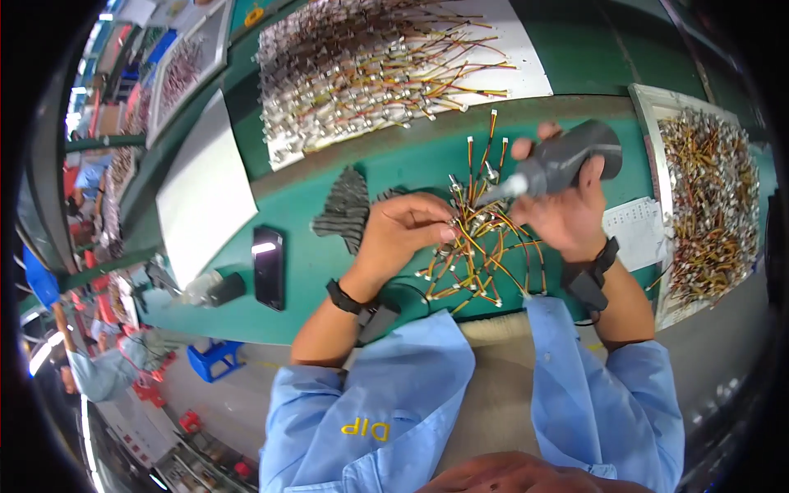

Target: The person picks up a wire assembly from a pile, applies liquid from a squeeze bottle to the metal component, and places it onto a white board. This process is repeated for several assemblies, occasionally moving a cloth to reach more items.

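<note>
My right hand [565, 220] is wrapped round a dark grey squeeze bottle [582, 149]. The bottle is tilted, its pale nozzle pointing down and left toward a loose heap of wired parts [472, 267]. These are small metal pieces with red, yellow and black leads ending in white plugs. At the heap's left edge my left hand [396, 237] has thumb and forefinger pinched on one small metal part with wires, mostly covered by the fingertips. The nozzle tip is close to that pinch; whether it touches anything I cannot tell. Behind my left hand lies a grey striped glove [343, 209].
Beyond the heap, a white sheet [532, 62] carries rows of wired parts. A white-rimmed tray [649, 135] full of them stands at right, beside a paper [637, 234]. Leftward on the green table [308, 287] lie a phone [269, 267], a small bottle [222, 289] and a white board [205, 185].
</note>
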Action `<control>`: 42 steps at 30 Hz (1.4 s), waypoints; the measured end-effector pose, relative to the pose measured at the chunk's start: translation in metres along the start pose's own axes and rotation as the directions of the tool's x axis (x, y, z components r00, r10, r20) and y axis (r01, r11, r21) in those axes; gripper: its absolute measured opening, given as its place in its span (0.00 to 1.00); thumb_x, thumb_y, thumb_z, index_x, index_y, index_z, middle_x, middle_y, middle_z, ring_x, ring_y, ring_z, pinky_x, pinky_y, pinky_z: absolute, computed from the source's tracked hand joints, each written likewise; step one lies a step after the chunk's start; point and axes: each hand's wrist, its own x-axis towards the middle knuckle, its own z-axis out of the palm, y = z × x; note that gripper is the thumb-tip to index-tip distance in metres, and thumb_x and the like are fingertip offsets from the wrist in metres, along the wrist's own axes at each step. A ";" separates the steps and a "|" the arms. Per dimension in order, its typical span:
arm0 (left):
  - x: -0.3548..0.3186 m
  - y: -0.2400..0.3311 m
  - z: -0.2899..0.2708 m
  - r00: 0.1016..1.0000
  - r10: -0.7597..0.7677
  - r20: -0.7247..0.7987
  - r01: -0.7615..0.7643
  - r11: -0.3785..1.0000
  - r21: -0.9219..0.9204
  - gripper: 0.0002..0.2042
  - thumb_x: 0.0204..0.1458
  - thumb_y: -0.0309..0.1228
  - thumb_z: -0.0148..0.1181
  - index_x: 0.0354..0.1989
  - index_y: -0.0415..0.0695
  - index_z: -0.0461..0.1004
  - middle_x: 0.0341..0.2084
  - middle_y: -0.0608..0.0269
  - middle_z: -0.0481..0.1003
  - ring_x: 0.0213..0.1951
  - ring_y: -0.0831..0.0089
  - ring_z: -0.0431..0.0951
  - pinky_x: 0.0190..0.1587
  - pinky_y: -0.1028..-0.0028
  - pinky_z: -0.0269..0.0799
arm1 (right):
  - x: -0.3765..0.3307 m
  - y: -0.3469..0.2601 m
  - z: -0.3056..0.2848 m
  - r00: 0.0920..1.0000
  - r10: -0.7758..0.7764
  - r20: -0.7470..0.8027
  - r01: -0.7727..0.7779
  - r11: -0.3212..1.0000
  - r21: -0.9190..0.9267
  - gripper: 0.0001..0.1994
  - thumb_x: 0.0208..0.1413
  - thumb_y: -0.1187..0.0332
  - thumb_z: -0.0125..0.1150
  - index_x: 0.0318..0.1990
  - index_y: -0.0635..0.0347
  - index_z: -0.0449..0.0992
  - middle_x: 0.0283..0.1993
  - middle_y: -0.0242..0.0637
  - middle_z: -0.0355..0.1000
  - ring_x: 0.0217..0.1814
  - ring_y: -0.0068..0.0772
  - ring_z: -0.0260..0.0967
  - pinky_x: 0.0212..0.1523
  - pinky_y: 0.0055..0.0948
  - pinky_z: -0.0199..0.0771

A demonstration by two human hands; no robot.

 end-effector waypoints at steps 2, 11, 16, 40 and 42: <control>0.004 0.001 -0.001 0.999 0.023 -0.037 -0.023 1.000 0.007 0.11 0.50 0.16 0.60 0.43 0.36 0.75 0.45 0.52 0.76 0.39 0.70 0.79 0.44 0.72 0.76 | -0.002 0.017 -0.007 0.945 0.104 0.312 -0.130 0.989 0.066 0.31 0.56 0.46 0.58 0.60 0.53 0.57 0.57 0.53 0.64 0.38 0.43 0.74 0.31 0.31 0.79; 0.007 -0.003 -0.016 0.998 0.064 0.027 -0.060 0.989 -0.138 0.11 0.55 0.21 0.58 0.47 0.35 0.73 0.42 0.59 0.78 0.45 0.75 0.77 0.51 0.75 0.72 | -0.002 0.039 -0.006 0.907 0.335 0.255 -0.272 0.929 -0.252 0.33 0.52 0.46 0.63 0.58 0.53 0.56 0.54 0.50 0.64 0.31 0.39 0.75 0.38 0.37 0.83; 0.010 -0.005 -0.009 0.988 0.153 0.012 -0.150 0.980 -0.128 0.11 0.56 0.22 0.57 0.48 0.36 0.73 0.43 0.59 0.77 0.47 0.75 0.76 0.52 0.75 0.71 | -0.008 0.030 -0.013 0.989 0.115 0.096 -0.102 0.986 -0.135 0.34 0.53 0.42 0.60 0.58 0.56 0.58 0.53 0.49 0.66 0.32 0.38 0.73 0.32 0.32 0.81; 0.006 -0.001 -0.013 0.992 0.093 0.085 -0.086 0.993 -0.085 0.18 0.55 0.21 0.58 0.55 0.35 0.70 0.46 0.56 0.75 0.48 0.73 0.75 0.53 0.74 0.71 | -0.013 0.027 -0.006 0.978 -0.205 0.049 0.184 0.721 -0.668 0.33 0.52 0.43 0.61 0.53 0.62 0.61 0.45 0.58 0.70 0.43 0.45 0.73 0.30 0.33 0.81; 0.007 -0.001 -0.013 0.991 0.101 0.089 -0.093 0.992 -0.085 0.18 0.55 0.21 0.58 0.55 0.35 0.70 0.46 0.56 0.75 0.48 0.73 0.75 0.53 0.74 0.71 | -0.014 0.025 -0.003 0.984 -0.180 0.003 0.121 0.649 -0.751 0.36 0.51 0.37 0.57 0.54 0.60 0.61 0.47 0.54 0.69 0.32 0.40 0.73 0.34 0.32 0.80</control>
